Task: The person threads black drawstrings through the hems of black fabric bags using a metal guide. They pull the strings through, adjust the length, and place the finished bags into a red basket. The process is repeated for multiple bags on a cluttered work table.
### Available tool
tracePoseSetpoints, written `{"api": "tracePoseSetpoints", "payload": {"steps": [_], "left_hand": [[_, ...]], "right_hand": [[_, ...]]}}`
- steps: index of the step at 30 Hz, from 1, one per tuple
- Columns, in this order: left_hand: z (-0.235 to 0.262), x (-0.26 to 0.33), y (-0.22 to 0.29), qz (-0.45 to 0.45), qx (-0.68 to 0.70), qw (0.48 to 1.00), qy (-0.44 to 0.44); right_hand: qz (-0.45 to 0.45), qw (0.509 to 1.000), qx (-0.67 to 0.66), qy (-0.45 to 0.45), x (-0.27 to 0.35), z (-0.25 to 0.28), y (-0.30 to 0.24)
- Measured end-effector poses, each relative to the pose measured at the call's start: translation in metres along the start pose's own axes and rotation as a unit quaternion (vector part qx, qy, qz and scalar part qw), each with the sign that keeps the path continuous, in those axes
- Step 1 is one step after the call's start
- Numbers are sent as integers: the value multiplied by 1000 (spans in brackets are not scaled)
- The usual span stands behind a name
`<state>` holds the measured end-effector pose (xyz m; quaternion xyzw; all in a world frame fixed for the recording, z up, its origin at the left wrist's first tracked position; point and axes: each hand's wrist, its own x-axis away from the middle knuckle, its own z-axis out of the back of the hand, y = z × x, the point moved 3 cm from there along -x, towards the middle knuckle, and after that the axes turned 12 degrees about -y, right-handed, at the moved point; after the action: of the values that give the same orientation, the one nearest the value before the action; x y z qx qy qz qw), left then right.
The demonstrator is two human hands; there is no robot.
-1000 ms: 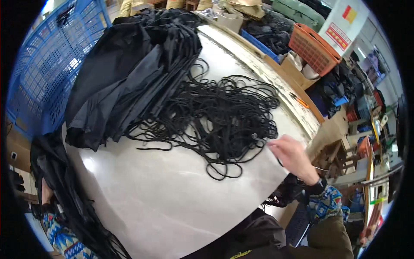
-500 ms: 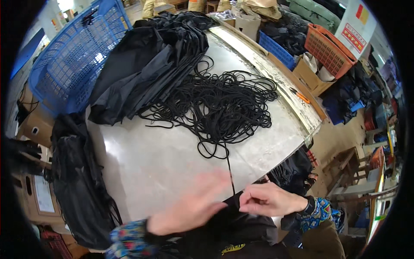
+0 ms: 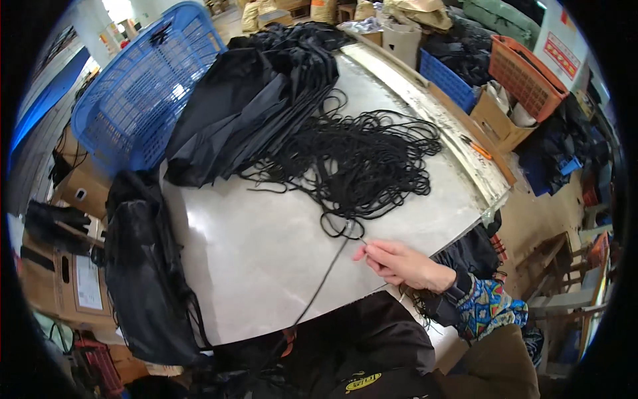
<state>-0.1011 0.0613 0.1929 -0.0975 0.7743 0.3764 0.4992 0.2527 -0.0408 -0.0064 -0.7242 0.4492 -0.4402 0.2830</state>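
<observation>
My right hand lies on the near right part of the grey table top, fingers pinched on a black cord. That cord runs taut from a loop at the near edge of the tangle of black cords down over the table's front edge. A black garment bunches against my body below the table. My left hand is not visible. A heap of black fabric covers the far left of the table, touching the tangle.
A black bag hangs at the table's left edge. A blue mesh basket stands far left, with cardboard boxes below it. An orange crate, a blue crate and a wooden stool line the right side.
Both hands were together at the table's near edge on the cord. Now the right hand has reached up onto the table toward the tangle, and the left hand has dropped out of view.
</observation>
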Motion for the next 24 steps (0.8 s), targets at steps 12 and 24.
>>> {"api": "tracePoseSetpoints", "payload": {"steps": [12,24], "left_hand": [[112,94,-199,236,-104,716,649],[96,97,-202,180,-94,705,679]], "right_hand": [[122,923,349,109,39,-66,14],[157,912,368,85,37,-77,31]]}}
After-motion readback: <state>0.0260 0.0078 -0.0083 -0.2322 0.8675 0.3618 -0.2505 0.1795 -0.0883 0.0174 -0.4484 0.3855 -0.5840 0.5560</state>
